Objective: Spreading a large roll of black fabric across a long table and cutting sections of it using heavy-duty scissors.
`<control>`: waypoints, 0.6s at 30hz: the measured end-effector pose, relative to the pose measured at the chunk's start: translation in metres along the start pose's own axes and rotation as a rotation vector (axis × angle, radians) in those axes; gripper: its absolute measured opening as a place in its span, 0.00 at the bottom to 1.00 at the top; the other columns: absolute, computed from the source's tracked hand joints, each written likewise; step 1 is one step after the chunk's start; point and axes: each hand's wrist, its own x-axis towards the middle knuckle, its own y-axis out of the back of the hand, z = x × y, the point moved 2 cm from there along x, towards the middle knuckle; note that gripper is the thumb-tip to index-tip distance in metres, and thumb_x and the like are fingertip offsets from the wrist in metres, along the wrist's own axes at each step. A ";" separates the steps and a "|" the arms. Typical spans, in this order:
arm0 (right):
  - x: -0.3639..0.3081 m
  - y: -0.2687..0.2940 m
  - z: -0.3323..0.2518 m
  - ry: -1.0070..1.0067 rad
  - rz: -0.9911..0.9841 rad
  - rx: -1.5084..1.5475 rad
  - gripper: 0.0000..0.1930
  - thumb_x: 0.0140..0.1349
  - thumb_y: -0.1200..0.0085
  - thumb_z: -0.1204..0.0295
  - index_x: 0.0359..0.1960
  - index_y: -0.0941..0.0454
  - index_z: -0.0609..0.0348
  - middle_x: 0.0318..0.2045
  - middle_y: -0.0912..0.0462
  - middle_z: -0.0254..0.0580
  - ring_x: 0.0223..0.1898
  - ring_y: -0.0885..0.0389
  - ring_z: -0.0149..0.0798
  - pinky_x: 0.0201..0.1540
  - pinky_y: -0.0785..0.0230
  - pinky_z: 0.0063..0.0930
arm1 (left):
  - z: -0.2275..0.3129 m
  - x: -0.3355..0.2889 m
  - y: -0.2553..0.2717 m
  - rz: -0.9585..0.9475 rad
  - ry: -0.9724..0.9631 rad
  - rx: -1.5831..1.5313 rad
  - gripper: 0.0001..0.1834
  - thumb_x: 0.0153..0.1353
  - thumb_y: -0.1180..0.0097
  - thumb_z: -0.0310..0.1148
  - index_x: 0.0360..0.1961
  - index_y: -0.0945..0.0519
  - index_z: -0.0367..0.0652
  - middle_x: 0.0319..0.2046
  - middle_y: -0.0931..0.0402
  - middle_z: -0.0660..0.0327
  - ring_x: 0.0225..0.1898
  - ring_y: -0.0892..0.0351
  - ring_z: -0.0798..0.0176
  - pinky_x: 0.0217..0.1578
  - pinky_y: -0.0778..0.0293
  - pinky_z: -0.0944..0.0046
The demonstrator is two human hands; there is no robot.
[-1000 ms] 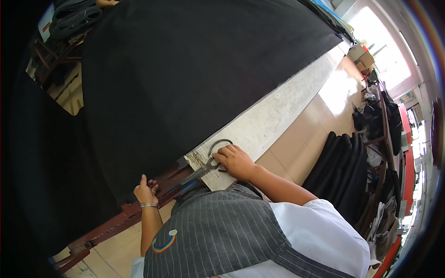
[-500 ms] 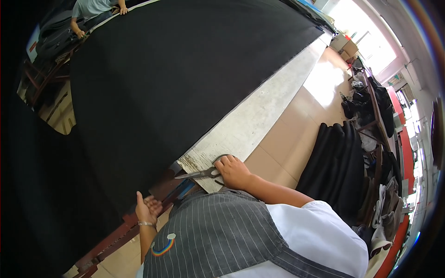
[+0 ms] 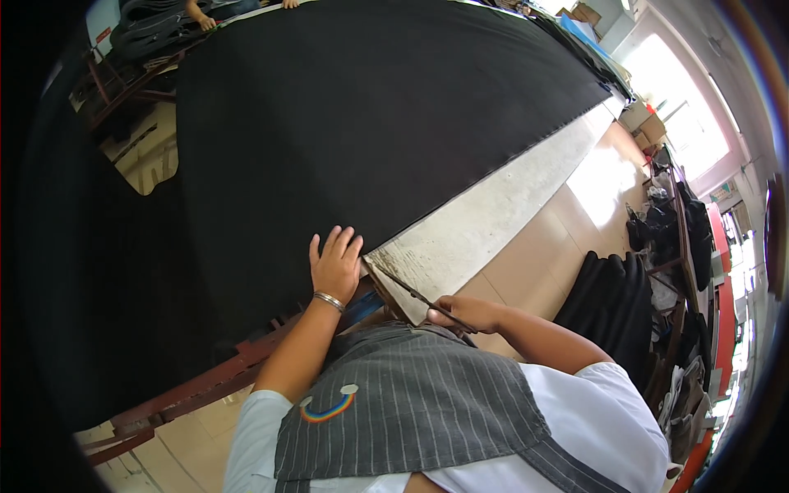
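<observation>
Scissors (image 3: pixel 408 287): in my right hand (image 3: pixel 468 314), over the near end of the pale tabletop (image 3: pixel 501 201), just in front of my striped apron (image 3: pixel 411 403).
Long axis: slanted; handles at lower right, tips at upper left, toward the near corner of the black fabric (image 3: pixel 370 123).
Blades: seen nearly edge-on; I cannot tell whether they are parted.
Change from half a second earlier: scissors then showed broadside, tips pointing left; they are now turned, tips up-left. My left hand (image 3: pixel 335 267) was palm-up by the fabric's lower edge; it is now palm-down near the corner.
Left hand state: flat, fingers extended and slightly spread, touching the fabric, gripping nothing.
Right hand state: closed around the scissors' handles.
Rail: red-brown (image 3: pixel 238 361), below the fabric edge.
Far edge: a co-worker's hand (image 3: pixel 207 23) at the fabric.
</observation>
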 end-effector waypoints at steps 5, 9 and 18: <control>0.007 -0.011 -0.026 0.030 -0.108 0.009 0.47 0.53 0.75 0.27 0.30 0.27 0.68 0.22 0.26 0.45 0.25 0.26 0.36 0.28 0.33 0.29 | -0.006 0.002 0.000 0.173 -0.034 -0.131 0.03 0.51 0.41 0.32 0.28 0.18 0.48 0.31 0.21 0.69 0.47 0.24 0.64 0.63 0.52 0.44; 0.022 -0.015 -0.046 0.009 -0.060 0.052 0.48 0.54 0.79 0.27 0.23 0.26 0.67 0.17 0.28 0.45 0.20 0.27 0.36 0.23 0.34 0.28 | -0.005 0.004 0.005 0.159 -0.012 -0.149 0.04 0.53 0.44 0.33 0.27 0.18 0.47 0.31 0.21 0.68 0.46 0.24 0.64 0.63 0.52 0.45; 0.039 -0.014 -0.077 -0.026 0.065 0.043 0.43 0.59 0.75 0.32 0.26 0.24 0.66 0.10 0.30 0.40 0.12 0.29 0.34 0.15 0.36 0.29 | -0.004 0.004 0.004 0.186 0.000 -0.164 0.03 0.53 0.44 0.31 0.27 0.19 0.47 0.30 0.22 0.68 0.45 0.23 0.64 0.63 0.52 0.46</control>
